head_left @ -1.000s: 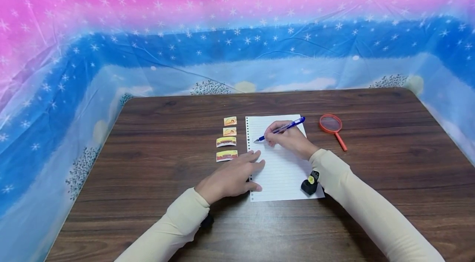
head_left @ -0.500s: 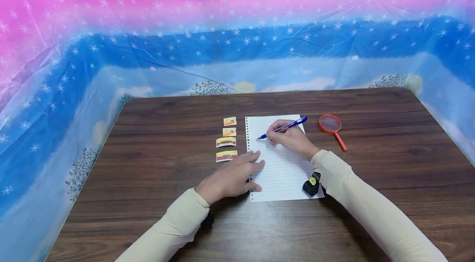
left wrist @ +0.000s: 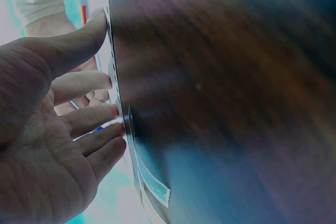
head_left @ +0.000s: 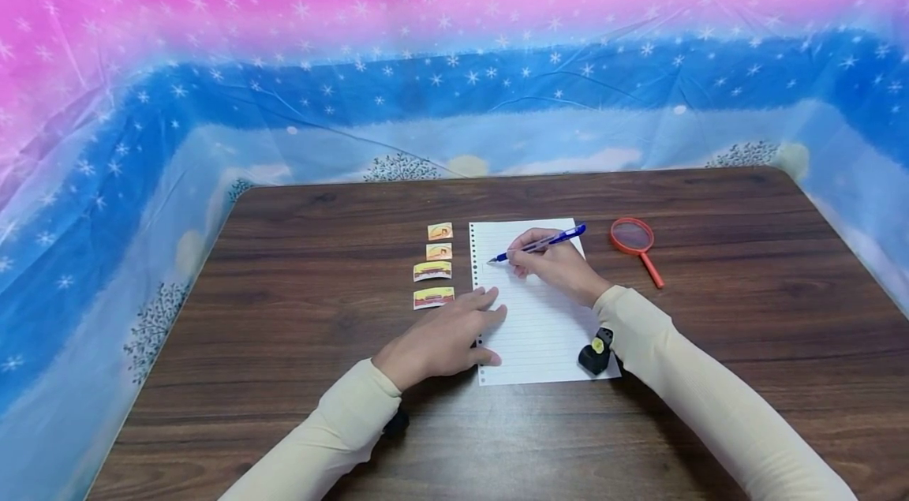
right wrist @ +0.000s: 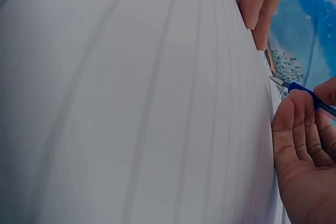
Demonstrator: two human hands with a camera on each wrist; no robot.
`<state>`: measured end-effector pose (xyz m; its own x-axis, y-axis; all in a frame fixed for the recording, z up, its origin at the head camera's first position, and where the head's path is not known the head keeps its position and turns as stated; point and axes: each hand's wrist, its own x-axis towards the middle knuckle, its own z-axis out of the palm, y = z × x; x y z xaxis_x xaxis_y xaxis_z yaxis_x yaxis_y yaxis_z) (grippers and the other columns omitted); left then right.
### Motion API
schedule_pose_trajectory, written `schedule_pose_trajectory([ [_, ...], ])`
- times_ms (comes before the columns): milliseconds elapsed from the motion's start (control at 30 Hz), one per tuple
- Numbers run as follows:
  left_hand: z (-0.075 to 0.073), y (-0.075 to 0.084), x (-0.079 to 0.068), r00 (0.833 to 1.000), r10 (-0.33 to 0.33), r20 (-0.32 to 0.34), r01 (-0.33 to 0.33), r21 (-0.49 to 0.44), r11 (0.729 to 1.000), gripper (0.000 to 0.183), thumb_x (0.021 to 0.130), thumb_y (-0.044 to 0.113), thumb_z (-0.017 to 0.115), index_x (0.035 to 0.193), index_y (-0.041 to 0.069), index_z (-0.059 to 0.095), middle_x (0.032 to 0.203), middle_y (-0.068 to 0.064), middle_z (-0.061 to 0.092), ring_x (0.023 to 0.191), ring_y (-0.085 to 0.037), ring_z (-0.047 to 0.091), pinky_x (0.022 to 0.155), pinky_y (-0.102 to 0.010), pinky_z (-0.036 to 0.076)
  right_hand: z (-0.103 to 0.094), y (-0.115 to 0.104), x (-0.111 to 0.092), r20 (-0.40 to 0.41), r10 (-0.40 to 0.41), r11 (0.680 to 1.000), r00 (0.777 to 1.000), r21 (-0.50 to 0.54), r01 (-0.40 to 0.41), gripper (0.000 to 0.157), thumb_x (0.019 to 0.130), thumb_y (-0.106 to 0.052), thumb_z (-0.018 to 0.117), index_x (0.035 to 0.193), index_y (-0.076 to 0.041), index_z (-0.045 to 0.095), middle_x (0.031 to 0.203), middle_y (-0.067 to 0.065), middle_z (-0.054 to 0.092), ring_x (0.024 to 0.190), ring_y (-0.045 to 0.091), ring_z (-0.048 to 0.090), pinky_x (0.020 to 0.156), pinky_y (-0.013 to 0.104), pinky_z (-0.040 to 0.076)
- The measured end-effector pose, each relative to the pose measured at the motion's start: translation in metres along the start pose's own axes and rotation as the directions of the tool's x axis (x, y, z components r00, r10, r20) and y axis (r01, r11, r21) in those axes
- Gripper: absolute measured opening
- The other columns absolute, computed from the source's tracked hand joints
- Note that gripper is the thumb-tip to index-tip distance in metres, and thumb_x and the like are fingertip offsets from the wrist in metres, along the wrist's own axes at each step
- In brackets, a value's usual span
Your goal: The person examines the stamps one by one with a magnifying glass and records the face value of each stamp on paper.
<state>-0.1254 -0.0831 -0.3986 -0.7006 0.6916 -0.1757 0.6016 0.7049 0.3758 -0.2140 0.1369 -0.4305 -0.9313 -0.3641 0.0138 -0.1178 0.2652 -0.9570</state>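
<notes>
A blue pen [head_left: 547, 241] is pinched in my right hand [head_left: 557, 264], its tip down at the upper left of a lined sheet of paper [head_left: 543, 343] with punched holes along its left edge. Faint pen strokes show near the tip. In the right wrist view, the pen [right wrist: 300, 91] leans with its metal tip at the paper's surface. My left hand [head_left: 443, 331] lies with spread fingers, its fingertips resting on the sheet's left edge. Seen from the left wrist, the fingers of the left hand [left wrist: 63, 108] are nearly straight and hold nothing.
Left of the sheet lie two small orange stamps [head_left: 439, 232] and two yellow-and-red stamps [head_left: 433, 271] in a column; the lowest is close to my left fingers. A red magnifying glass [head_left: 632, 237] lies to the right on the brown wooden table [head_left: 305, 288].
The pen tip has shifted slightly over the paper, first up and to the right, then a little back left and up. My left hand stays in place.
</notes>
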Motion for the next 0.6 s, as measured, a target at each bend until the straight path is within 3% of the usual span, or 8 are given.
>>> schedule_pose_trajectory([
  [600,0.0002,-0.0008,0.001,1.0,-0.006,0.007,0.006,0.005,1.0,0.065,0.095,0.035,0.072,0.148,0.004,0.051,0.16,-0.019,0.034,0.15,-0.031,0.029,0.119,-0.041,0.029,0.0016,0.0021,0.002,-0.014,-0.004,1.0,1.0,0.012,0.004,0.013,0.098,-0.009,0.065,0.099,0.003,0.067,0.09,0.021,0.07,0.075,0.021,0.067,0.071,0.031,0.058],
])
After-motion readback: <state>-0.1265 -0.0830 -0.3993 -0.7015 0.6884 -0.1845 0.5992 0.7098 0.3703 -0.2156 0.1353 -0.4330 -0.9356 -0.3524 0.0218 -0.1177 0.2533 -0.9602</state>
